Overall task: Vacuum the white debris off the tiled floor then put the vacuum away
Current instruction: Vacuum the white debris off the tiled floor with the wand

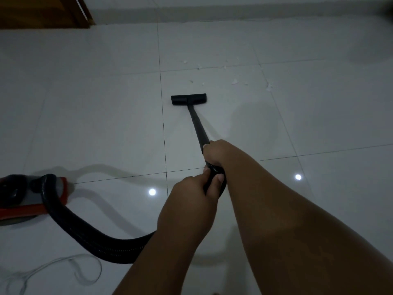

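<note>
At the top left corner we see a brown wooden door (42,12), dim and partly cut off by the frame. Along the far edge we make out a pale wall base (234,11). At the lower left, a thin white cord (70,259) lies in loose loops.
</note>
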